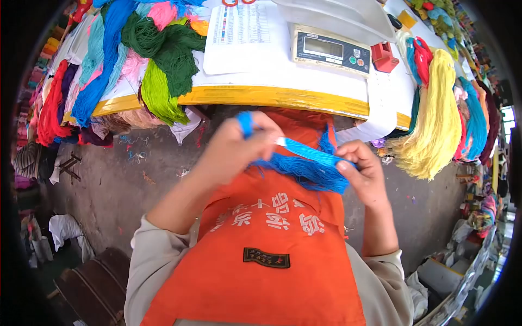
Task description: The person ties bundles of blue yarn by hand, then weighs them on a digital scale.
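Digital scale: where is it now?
Head view, upper right of centre: the digital scale sits on the table near its yellow edge, just left of the red dispenser.

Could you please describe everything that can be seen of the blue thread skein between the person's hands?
The blue thread skein looks like fine, slightly glossy thread. A lighter blue length forms a smooth, flat band, sloping down from a small white piece at the left hand to the right hand, whose thumb and fingers pinch it. Deeper blue strands bunch loosely below, over the orange apron. Whether the white piece is a tag or a tie is unclear.
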Demonstrator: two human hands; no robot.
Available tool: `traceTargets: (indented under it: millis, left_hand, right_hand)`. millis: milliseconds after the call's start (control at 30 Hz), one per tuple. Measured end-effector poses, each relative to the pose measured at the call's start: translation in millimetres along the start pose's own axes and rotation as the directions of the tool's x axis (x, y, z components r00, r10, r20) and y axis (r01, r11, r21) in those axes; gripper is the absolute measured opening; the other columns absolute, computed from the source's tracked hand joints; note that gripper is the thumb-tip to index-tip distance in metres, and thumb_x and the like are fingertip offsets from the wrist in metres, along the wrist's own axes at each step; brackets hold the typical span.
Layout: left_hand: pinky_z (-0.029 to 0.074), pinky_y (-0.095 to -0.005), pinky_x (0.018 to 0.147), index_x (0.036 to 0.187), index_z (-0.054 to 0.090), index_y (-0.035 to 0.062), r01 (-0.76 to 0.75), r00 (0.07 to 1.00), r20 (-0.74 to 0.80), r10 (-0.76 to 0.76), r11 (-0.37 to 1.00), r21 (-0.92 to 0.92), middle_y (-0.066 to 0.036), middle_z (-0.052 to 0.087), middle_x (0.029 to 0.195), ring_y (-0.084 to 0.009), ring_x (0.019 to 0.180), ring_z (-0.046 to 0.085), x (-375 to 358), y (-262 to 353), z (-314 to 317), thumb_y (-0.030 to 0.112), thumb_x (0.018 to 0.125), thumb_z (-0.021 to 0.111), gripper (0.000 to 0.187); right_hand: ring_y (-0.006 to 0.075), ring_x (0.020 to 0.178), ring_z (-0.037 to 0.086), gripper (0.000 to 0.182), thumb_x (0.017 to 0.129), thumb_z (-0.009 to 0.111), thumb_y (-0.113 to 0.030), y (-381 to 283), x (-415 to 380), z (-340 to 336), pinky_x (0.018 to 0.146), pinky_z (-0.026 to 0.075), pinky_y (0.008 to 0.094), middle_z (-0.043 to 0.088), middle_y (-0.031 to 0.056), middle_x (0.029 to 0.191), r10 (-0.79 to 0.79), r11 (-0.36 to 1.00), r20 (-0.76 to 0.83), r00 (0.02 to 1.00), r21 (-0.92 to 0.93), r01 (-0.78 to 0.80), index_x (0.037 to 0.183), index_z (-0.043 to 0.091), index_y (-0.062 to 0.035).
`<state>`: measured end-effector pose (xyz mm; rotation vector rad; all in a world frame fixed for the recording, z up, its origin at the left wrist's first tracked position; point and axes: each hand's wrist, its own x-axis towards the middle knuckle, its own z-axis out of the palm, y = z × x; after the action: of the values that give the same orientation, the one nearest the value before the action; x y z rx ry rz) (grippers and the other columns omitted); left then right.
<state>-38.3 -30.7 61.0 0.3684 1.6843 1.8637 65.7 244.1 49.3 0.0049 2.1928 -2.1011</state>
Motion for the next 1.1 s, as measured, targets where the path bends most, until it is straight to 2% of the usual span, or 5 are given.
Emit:
traceTargets:
  millis: [467,633,800,933,1100]
  left_hand:
    - [0.025,-0.0167,0.042,0.107,0.062,-0.0014,-0.011,0.970,-0.241,0.036,0.995,0.101,-0.005,0.063,0.081,-0.0053,0.053,0.049,-104.0,79.0,-158.0,0.037,0.103,0.051,0.040]
    - [0.037,-0.0166,0.056,0.119,0.064,0.0003,0.039,0.831,-0.540,0.136,0.953,0.300,-0.011,0.071,0.115,-0.0076,0.093,0.069,-83.6,76.5,-99.2,0.041,0.104,0.047,0.047]
    - [0.048,-0.0371,0.092,0.120,0.065,0.0011,-0.523,0.845,0.150,0.514,0.730,0.440,-0.015,0.066,0.125,-0.0257,0.114,0.063,-31.5,47.0,-10.8,0.034,0.100,0.050,0.041]
    - [0.038,-0.0480,0.108,0.131,0.060,0.0029,-0.596,0.682,0.327,0.654,0.239,0.766,-0.019,0.056,0.140,-0.0379,0.129,0.052,-7.0,37.4,17.8,0.033,0.101,0.046,0.045]
    - [0.051,-0.0340,0.081,0.126,0.059,-0.0030,-0.499,0.866,0.003,0.500,0.862,0.092,-0.019,0.066,0.113,-0.0271,0.093,0.066,-17.9,-2.3,15.8,0.020,0.098,0.052,0.037]
  right_hand:
    - [0.0142,0.074,0.058,0.020,0.090,0.071,-0.024,39.8,-105.8,-129.5,0.065,0.044,0.0305,0.066,-0.0002,0.083,0.463,0.847,-0.033,0.886,-0.277,-0.453,0.090,0.068,-0.0047]
    - [0.0321,0.087,0.064,0.024,0.084,0.072,-0.016,32.2,-72.5,-81.8,0.078,0.049,0.0406,0.065,0.0124,0.103,0.083,0.031,0.195,0.977,-0.981,0.193,0.107,0.068,-0.0077]
    - [0.0232,0.091,0.065,0.032,0.089,0.065,-0.004,-40.7,13.8,32.1,0.083,0.051,0.0356,0.059,0.0106,0.117,-0.176,0.882,0.164,0.971,-0.412,0.230,0.120,0.058,-0.0052]
    - [0.0139,0.091,0.064,0.029,0.098,0.052,-0.003,-52.6,36.9,80.5,0.080,0.053,0.0291,0.060,0.0086,0.105,-0.142,0.989,0.403,0.904,0.014,0.149,0.127,0.047,-0.0029]
    - [0.0097,0.078,0.062,0.018,0.105,0.050,-0.019,-70.3,56.4,78.8,0.067,0.052,0.0248,0.062,0.0034,0.097,-0.090,0.969,0.504,0.859,-0.154,0.192,0.112,0.057,-0.0037]
